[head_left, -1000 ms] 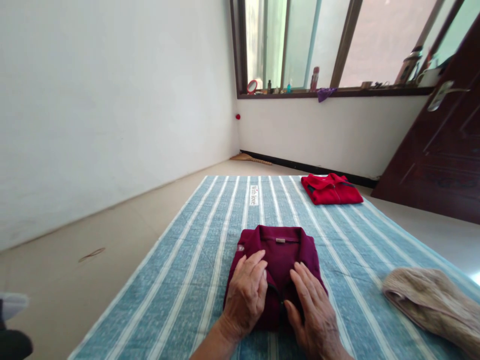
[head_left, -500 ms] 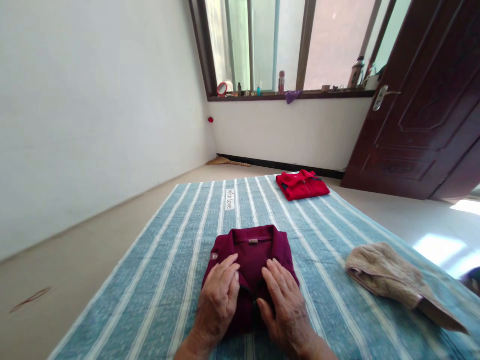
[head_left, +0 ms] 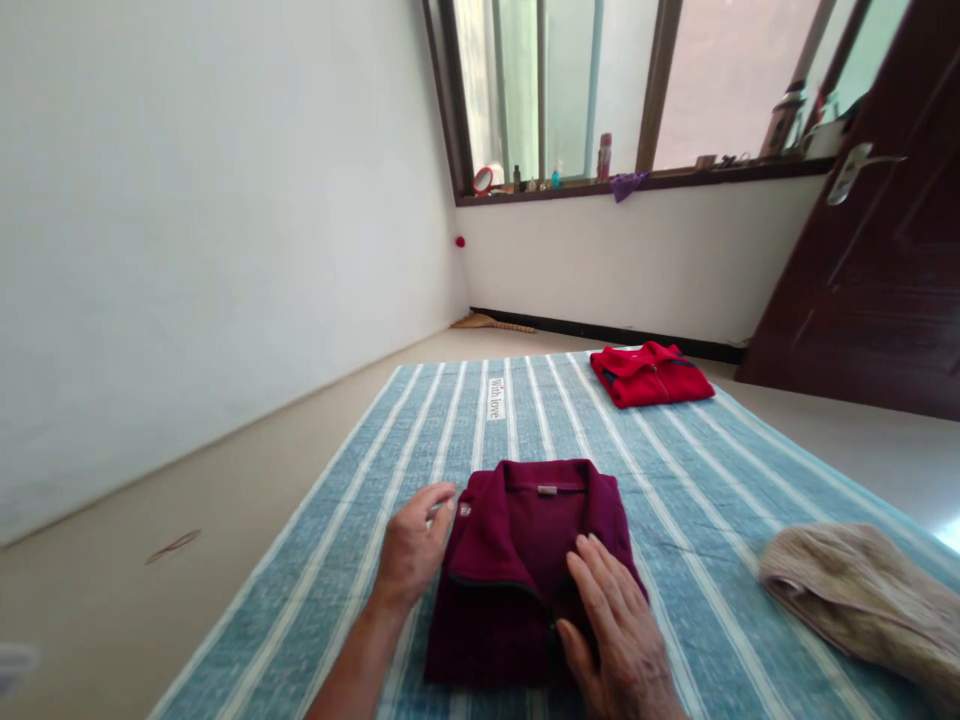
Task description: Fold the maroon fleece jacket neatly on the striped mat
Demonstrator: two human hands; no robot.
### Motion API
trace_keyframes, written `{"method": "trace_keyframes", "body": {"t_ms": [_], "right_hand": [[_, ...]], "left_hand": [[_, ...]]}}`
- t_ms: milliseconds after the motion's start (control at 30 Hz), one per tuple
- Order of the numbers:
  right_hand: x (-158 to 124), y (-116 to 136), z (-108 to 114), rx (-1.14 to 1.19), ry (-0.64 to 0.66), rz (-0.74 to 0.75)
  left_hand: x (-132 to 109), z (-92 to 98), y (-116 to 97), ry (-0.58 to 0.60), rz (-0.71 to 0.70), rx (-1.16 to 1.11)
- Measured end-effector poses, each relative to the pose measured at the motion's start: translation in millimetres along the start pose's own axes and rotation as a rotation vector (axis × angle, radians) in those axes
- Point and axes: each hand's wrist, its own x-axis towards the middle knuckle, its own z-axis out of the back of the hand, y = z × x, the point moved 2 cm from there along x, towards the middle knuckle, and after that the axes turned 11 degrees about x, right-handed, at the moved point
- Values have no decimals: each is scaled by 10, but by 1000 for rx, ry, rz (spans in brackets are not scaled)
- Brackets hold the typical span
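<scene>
A folded maroon top [head_left: 510, 580] lies collar-up on a blue striped mat [head_left: 360, 540] in front of me. My right hand [head_left: 611, 630] rests flat on the top's right front, fingers stretched out. My left hand [head_left: 411, 548] sits at the top's left edge by the shoulder, fingers curled against the fabric and the mat; whether it grips the cloth I cannot make out.
A folded red top [head_left: 649, 374] lies at the mat's far right corner. A beige knitted garment [head_left: 862, 600] lies on the mat at the right. Bare floor runs along the white wall [head_left: 187, 250] on the left. A dark door [head_left: 885, 270] stands at the right, below a cluttered window sill [head_left: 637, 182].
My left hand has slid off the top's front to its left edge. My right hand stays on the garment. The camera has swung slightly.
</scene>
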Motion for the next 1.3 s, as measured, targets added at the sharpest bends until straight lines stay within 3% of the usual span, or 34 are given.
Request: {"method": "trace_keyframes", "body": {"t_ms": [133, 300, 433, 533, 733, 1033, 1200, 1300], "right_hand": [[-28, -31, -29, -11, -25, 48], [-21, -63, -50, -47, -102, 108], [-26, -116, -62, -94, -76, 161], [-19, -150, -68, -120, -74, 173], [22, -145, -75, -143, -101, 160], [-24, -136, -149, -130, -136, 101], [5, -157, -51, -75, -56, 111], [138, -61, 25, -87, -88, 64]], "left_hand": [[269, -19, 120, 306, 47, -56], [419, -55, 55, 708, 89, -212], [503, -81, 32, 876, 172, -277], [569, -111, 42, 880, 208, -318], [618, -194, 64, 711, 234, -519], [617, -312, 110, 752, 288, -527], [593, -346, 166, 723, 294, -595], [590, -364, 217, 708, 318, -615]]}}
